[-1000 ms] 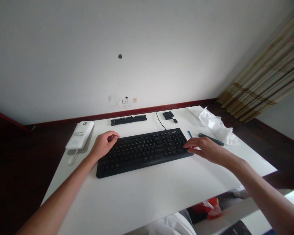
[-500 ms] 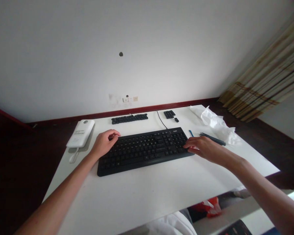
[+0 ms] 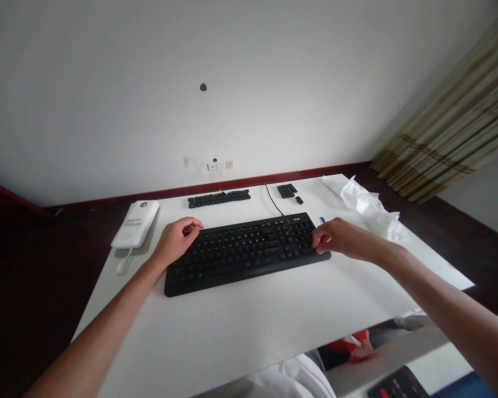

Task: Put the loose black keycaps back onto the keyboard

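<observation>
The keyboard [image 3: 240,254] lies on the white table [image 3: 228,337] between the left hand [image 3: 177,239], loosely curled, and the right hand [image 3: 338,239], narrowly bunched — whether either grips cannot be told — so light, even steadying suits best.

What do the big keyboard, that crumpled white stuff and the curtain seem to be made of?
Keyboard: probably plastic, matte black, with faint sheen along its front edge.
Crumpled white stuff: thin paper or plastic film, softly dull and creased; I can't tell which.
Curtain: likely cloth, matte, hanging in folds.
</observation>
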Available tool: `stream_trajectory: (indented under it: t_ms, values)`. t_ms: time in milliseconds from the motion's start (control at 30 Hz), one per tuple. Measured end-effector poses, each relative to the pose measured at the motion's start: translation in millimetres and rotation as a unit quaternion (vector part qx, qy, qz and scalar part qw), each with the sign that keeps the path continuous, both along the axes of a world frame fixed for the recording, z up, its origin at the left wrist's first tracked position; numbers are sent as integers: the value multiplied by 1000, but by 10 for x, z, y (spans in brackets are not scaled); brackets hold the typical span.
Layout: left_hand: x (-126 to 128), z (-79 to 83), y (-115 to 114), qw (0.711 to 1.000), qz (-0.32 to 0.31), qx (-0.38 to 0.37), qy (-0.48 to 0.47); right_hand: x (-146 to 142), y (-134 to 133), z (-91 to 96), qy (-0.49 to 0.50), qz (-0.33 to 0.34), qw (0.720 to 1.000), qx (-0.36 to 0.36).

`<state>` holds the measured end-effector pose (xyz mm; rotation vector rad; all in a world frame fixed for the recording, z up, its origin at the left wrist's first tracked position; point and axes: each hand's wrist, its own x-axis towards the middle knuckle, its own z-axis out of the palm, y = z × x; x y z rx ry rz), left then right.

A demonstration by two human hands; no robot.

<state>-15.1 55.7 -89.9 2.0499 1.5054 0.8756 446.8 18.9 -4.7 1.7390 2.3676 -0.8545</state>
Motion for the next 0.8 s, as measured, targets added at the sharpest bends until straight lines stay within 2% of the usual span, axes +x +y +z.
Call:
stream_trajectory:
  t_ms: [200,367,533,800]
  values:
    - [-5,-2,10,1000,2,-2,0,-39,158,-1,-31,-4,998,-46]
    - [-1,-11,8,1000,0,0,2,-77,288,40,-115,-19,990,-78]
    - [6,5,4,1000,3,-4,6,-161,415,101,-206,-33,975,-77]
    - [18,32,-2,1000,7,-7,7,-276,434,108,-240,-29,968,-64]
